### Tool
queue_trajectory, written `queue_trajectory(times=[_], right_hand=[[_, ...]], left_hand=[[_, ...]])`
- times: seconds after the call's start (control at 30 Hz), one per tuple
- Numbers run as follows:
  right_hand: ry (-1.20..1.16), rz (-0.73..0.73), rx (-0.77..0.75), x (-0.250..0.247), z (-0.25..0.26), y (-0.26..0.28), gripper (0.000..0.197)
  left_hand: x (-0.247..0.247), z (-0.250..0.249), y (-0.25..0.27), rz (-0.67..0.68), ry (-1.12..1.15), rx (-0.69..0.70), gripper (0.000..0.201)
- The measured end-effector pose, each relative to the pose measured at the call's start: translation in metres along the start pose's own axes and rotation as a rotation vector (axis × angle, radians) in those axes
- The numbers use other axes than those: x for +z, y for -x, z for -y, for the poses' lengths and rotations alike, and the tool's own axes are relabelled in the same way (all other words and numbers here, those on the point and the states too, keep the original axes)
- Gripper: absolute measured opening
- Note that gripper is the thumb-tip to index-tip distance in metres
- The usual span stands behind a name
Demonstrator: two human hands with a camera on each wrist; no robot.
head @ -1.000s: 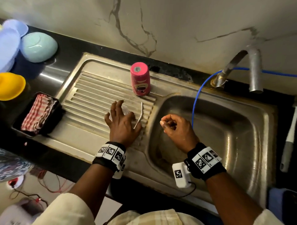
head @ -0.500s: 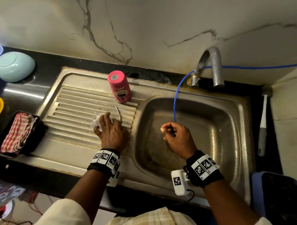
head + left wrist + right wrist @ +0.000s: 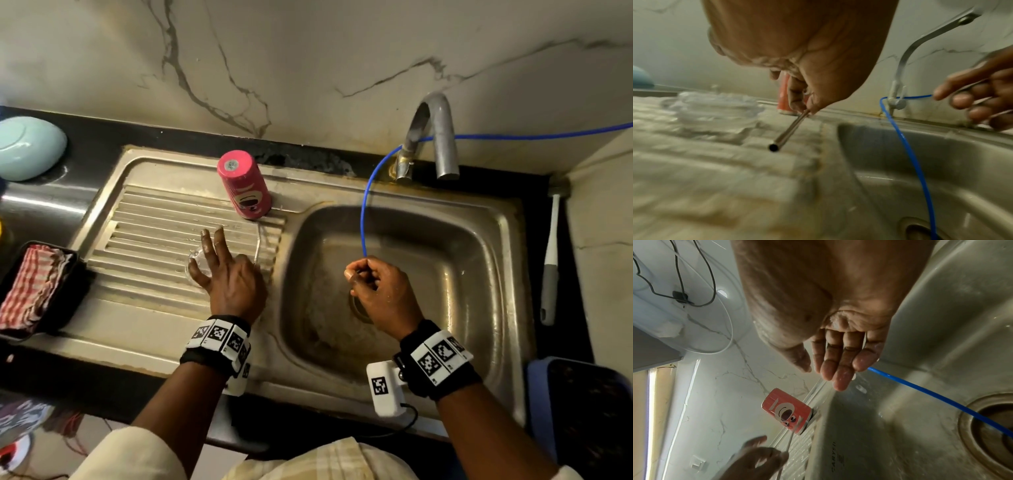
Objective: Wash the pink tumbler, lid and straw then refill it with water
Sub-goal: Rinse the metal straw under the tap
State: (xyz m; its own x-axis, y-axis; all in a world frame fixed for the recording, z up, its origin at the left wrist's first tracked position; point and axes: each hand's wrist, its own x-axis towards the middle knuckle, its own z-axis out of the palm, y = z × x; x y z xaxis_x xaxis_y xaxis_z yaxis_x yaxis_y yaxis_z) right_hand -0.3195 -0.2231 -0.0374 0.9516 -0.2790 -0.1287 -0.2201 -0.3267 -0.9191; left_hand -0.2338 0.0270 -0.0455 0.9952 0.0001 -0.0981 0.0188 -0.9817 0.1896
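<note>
Pink tumbler [image 3: 245, 185] is sitting upside down at the back of the ribbed drainboard [image 3: 154, 219], right by the edge of the basin [image 3: 445, 274]. Just in front of it, the left hand [image 3: 229, 281] pinches the metal straw [image 3: 789, 131] between thumb and finger, with its other fingers spread over the clear lid [image 3: 715, 105]. The right hand [image 3: 380, 291] is over the basin, fingers curled, pinching the blue tube [image 3: 366, 205].

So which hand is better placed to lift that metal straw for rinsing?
Left. The left grip pinches the straw on the drainboard. The right grip is over the basin, busy holding the blue hose.
</note>
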Motion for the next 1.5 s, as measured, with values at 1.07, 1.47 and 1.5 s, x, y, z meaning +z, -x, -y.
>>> queue_trajectory(times=[1.07,1.47,1.5], right_hand=[[-0.033,-0.15,0.02,-0.111,-0.023,-0.035,0.025],[0.039,-0.061,-0.075,-0.095,-0.014,-0.039,0.029],[0.041,-0.058,-0.077,-0.094,-0.013,-0.038,0.028]], left_hand=[[-0.034,-0.274,-0.1,0.13,0.332,0.473,0.027],[-0.025,-0.262,-0.104,0.204,0.685,0.34,0.017],[-0.024,-0.26,-0.101,0.201,0.718,0.315,0.016]])
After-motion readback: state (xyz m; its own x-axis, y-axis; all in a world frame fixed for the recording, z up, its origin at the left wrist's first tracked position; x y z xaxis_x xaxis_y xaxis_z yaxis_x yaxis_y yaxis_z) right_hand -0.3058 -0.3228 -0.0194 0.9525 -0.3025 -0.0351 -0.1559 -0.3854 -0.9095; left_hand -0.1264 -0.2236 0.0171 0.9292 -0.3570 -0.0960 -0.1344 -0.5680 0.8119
